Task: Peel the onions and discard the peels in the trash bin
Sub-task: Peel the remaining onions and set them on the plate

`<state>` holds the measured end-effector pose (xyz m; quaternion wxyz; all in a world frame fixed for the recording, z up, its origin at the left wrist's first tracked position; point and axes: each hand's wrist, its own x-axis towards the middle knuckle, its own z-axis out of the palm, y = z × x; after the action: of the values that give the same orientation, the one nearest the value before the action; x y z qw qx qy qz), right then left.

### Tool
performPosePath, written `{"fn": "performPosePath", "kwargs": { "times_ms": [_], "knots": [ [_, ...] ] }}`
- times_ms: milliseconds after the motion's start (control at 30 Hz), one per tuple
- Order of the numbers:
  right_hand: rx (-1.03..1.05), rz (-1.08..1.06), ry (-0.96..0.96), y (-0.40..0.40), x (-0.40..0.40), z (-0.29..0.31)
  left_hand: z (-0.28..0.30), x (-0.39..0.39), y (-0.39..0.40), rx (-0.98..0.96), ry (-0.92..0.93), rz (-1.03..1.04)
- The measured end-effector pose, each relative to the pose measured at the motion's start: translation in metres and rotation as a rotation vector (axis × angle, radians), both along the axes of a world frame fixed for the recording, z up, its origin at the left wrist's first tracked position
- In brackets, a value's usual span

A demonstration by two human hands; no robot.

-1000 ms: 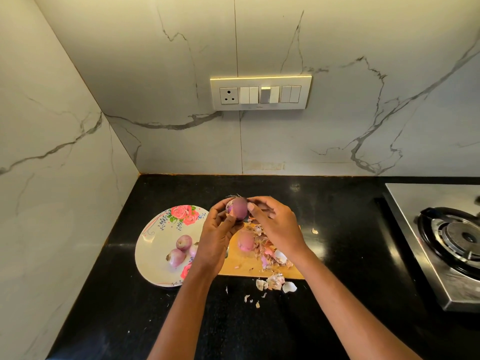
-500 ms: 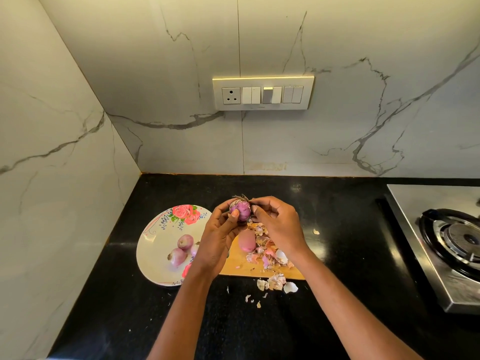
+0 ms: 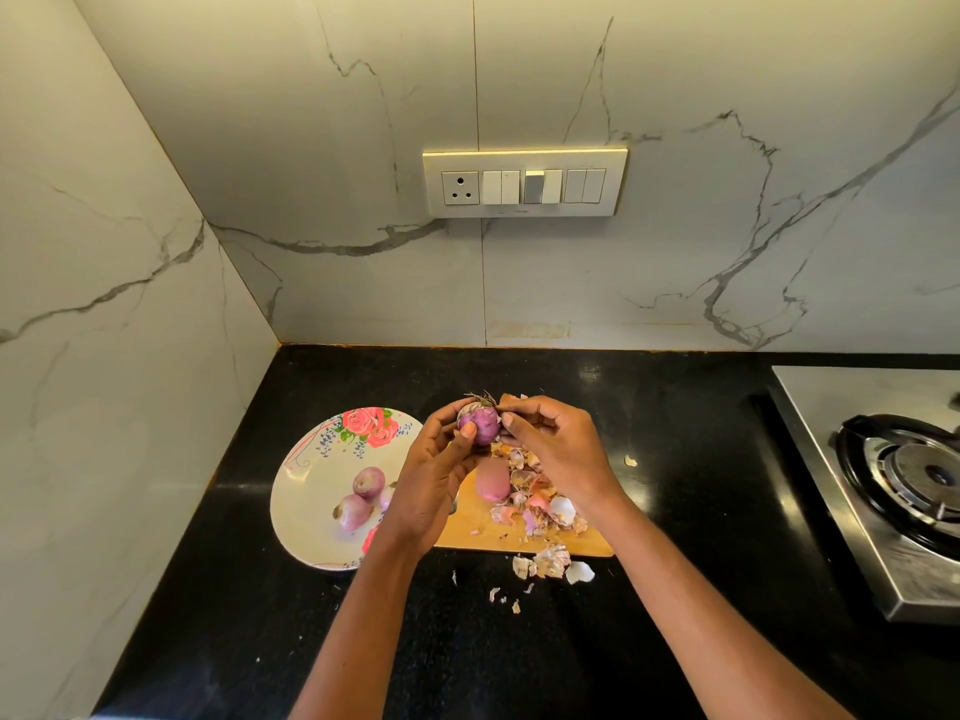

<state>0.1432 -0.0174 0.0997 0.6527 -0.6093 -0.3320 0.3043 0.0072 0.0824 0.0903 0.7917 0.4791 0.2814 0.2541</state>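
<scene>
My left hand (image 3: 434, 480) grips a small purple onion (image 3: 480, 423) above the wooden cutting board (image 3: 467, 532), with the thumb on its front. My right hand (image 3: 556, 449) pinches the skin at the onion's rooty top. A peeled pink onion (image 3: 492, 481) lies on the board beside a heap of onion peels (image 3: 537, 504). More peels (image 3: 550, 562) lie on the black counter in front of the board. Two unpeeled onions (image 3: 361, 496) sit on the floral plate (image 3: 311, 491) at the left. No trash bin is in view.
A steel gas stove (image 3: 893, 485) with a black burner stands at the right. Marble walls close the counter at the back and left, with a switch panel (image 3: 524, 183) on the back wall. One peel scrap (image 3: 630, 460) lies right of the board.
The onion has been turned in my hands, so its rooty end now shows at the top. My right fingers have shifted up to that end.
</scene>
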Motion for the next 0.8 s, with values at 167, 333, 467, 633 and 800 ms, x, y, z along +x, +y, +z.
{"fn": "performPosePath", "kwargs": {
  "times_ms": [167,333,467,633,800],
  "knots": [
    [-0.012,0.005,0.052,0.001,0.0,0.002,0.001,0.001,0.001,0.012,-0.006,-0.003],
    [-0.018,-0.005,0.059,0.002,0.0,-0.002,-0.001,0.002,0.001,0.074,0.023,0.014],
    [-0.009,-0.053,0.064,0.002,-0.002,-0.007,-0.002,0.003,0.0,0.15,0.058,0.065],
    [-0.022,-0.152,0.106,0.003,-0.006,-0.009,-0.005,0.005,-0.004,0.201,0.078,0.068],
    [-0.014,-0.202,0.17,0.003,-0.007,-0.011,-0.003,0.005,-0.005,0.208,0.077,0.062]
  ]
}}
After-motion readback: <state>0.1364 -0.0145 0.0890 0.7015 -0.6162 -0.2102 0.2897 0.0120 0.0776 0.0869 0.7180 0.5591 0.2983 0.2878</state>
